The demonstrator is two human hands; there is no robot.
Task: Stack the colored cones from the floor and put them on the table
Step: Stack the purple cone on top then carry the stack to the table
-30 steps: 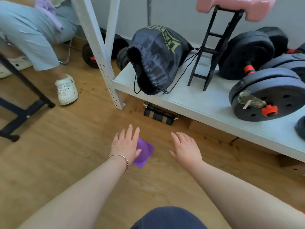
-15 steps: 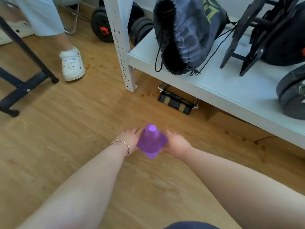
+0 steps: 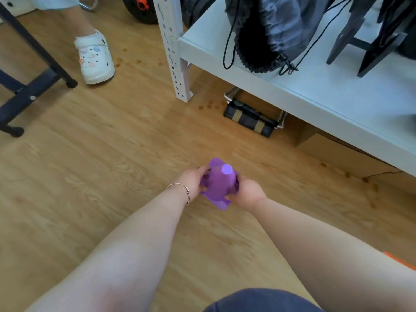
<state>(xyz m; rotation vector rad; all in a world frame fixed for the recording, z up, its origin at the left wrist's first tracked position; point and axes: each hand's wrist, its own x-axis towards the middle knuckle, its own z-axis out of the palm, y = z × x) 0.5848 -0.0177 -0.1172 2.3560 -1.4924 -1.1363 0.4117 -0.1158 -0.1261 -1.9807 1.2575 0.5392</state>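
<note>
A purple cone point(image 3: 219, 184) with a square base stands upright over the wooden floor, tip toward the camera. My left hand point(image 3: 192, 180), with a thin bracelet on its wrist, grips the cone's left side. On the opposite side my right hand point(image 3: 246, 191) holds the base and wall. Whether the base touches the floor I cannot tell. An orange strip point(image 3: 399, 262), possibly another cone's edge, shows at the right edge behind my right arm.
A low white shelf point(image 3: 326, 93) carries a dark drawstring bag point(image 3: 265, 30) and a black stand point(image 3: 369, 41). A black strapped object point(image 3: 252, 119) lies under it. A person's white clog point(image 3: 94, 57) and a dark bench frame point(image 3: 33, 86) stand at the left. A dumbbell point(image 3: 140, 5) rests behind the shelf post.
Both hands went from open above the cone to gripping it from either side. The view tilted downward and closer to the floor.
</note>
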